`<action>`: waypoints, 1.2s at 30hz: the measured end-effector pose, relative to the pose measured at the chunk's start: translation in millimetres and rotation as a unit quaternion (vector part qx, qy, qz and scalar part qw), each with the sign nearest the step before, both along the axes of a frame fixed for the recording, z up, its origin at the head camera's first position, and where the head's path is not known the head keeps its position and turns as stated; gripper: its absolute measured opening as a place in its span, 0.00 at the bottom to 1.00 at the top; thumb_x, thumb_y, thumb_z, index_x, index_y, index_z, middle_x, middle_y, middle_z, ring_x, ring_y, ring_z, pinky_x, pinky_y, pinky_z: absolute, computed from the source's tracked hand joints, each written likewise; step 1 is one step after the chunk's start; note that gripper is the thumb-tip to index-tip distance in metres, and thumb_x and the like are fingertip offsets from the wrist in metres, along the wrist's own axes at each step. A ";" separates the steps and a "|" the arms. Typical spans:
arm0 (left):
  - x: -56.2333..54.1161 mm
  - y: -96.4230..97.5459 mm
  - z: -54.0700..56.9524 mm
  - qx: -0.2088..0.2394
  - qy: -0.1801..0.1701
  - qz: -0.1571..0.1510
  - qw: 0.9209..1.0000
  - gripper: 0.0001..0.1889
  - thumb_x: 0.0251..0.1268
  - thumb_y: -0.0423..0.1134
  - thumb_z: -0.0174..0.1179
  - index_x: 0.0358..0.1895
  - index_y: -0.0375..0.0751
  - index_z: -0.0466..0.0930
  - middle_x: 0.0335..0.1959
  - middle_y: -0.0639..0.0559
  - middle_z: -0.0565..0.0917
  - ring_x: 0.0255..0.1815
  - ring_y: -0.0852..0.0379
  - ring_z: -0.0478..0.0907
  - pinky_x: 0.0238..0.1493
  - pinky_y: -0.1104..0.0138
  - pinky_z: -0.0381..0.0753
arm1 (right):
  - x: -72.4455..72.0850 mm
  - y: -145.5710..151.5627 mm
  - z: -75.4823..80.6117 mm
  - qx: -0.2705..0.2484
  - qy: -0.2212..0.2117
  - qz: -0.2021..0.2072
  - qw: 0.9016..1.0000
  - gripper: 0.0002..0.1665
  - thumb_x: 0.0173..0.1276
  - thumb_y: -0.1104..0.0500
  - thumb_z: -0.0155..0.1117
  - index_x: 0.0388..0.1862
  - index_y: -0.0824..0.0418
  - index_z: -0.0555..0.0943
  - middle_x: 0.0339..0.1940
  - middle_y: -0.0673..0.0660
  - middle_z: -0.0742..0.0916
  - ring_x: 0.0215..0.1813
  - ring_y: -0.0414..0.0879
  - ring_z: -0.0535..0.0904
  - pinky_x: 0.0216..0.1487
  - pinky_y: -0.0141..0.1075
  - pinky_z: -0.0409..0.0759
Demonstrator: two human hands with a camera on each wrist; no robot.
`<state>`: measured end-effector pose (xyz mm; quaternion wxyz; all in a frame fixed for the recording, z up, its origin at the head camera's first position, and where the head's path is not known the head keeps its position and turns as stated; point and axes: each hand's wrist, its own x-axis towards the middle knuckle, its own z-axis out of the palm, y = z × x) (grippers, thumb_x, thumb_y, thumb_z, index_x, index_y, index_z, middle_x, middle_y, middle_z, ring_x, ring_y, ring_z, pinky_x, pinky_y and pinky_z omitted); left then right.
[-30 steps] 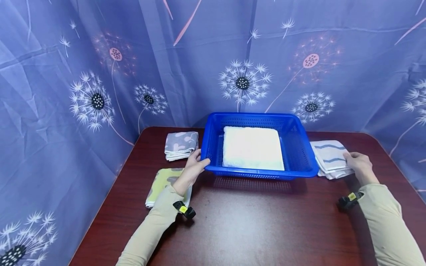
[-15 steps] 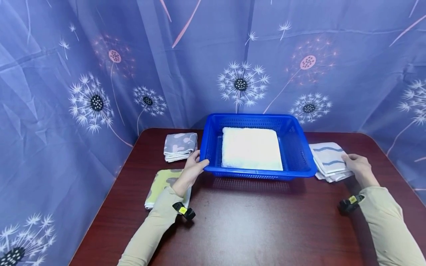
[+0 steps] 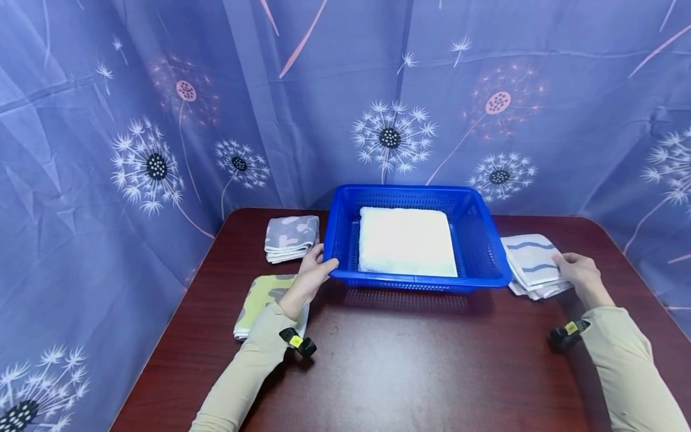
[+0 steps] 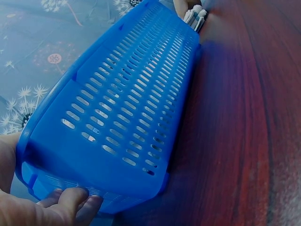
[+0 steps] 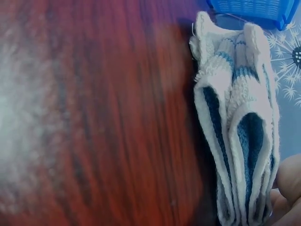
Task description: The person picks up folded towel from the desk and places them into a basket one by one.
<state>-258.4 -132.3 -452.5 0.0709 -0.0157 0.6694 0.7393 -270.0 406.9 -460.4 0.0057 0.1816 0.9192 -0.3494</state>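
Nearest on the brown table (image 3: 388,378), a folded yellow-green towel (image 3: 258,302) is partly hidden by the left sleeve (image 3: 237,381). The left hand (image 3: 309,281) grips the near-left corner of the blue perforated basket (image 3: 423,280), thumb over the rim, fingers curled beneath. The right hand (image 3: 582,275) appears to pinch the right edge of the folded striped towel (image 3: 531,258), its underside fingers largely hidden; stripes run left to right. The basket, long axis also left to right, occupies the far side, holding a folded white towel (image 3: 407,240). A folded grey towel (image 3: 291,235) lies left of it; beyond hangs a dandelion-print curtain (image 3: 308,114).
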 end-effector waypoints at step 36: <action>2.6 0.7 2.8 0.008 -0.008 0.000 1.000 0.27 0.59 0.24 0.49 0.65 0.30 0.63 0.60 0.26 0.72 0.53 0.45 0.76 0.43 0.71 0.79 | 15.5 0.0 -0.1 -0.004 -0.025 0.016 1.000 0.36 0.77 0.48 0.39 0.62 0.81 0.63 0.58 0.82 0.69 0.50 0.64 0.67 0.42 0.38 0.64</action>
